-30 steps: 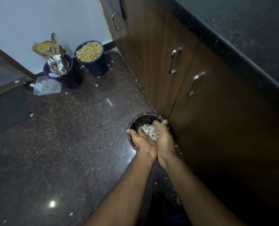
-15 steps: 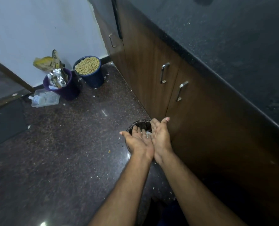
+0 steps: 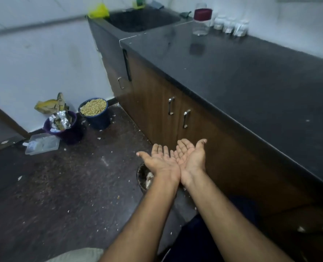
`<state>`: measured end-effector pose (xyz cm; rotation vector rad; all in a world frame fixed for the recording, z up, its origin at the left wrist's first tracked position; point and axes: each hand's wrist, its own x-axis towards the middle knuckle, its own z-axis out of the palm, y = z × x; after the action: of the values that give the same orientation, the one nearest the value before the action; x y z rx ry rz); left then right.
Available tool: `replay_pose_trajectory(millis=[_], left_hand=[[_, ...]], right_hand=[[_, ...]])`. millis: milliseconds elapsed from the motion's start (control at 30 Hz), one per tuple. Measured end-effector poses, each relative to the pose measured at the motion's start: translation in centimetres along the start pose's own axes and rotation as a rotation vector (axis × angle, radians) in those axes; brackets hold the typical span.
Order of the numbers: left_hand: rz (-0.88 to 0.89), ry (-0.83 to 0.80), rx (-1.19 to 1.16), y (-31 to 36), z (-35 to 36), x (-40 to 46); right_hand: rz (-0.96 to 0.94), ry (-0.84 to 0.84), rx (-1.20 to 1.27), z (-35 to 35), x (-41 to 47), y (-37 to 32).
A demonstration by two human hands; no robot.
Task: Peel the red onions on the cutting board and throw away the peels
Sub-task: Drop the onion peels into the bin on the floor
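black-lined bin (image 3: 143, 176) half hidden under wrists, left hand (image 3: 159, 162) and right hand (image 3: 190, 157) spread palm-up, touching, empty

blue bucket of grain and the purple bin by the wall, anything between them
Nothing: in the head view only bare dark floor separates the blue bucket and the purple bin.

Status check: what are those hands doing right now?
Left hand, right hand open, palms up, empty. Bin below the wrists. Nothing in the way.

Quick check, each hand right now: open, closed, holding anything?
Left hand: open, palm up, empty.
Right hand: open, palm up, empty, touching the left along its edge.
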<state>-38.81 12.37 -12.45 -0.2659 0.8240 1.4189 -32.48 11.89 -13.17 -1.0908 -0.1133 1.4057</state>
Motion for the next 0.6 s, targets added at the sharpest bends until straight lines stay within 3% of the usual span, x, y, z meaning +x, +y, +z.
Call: replay_pose_trajectory(millis=[300,600], left_hand=[[-0.119,-0.291,0.128,-5.4,1.9,-13.7],[-0.28,-0.47,0.304,-12.5,1.1,-22.5]], right_hand=[[-0.271,0.026,0.163,-6.2,-12.3,-7.7],[-0.474,0.132,0.402,-14.2,-20.2,-11.9]])
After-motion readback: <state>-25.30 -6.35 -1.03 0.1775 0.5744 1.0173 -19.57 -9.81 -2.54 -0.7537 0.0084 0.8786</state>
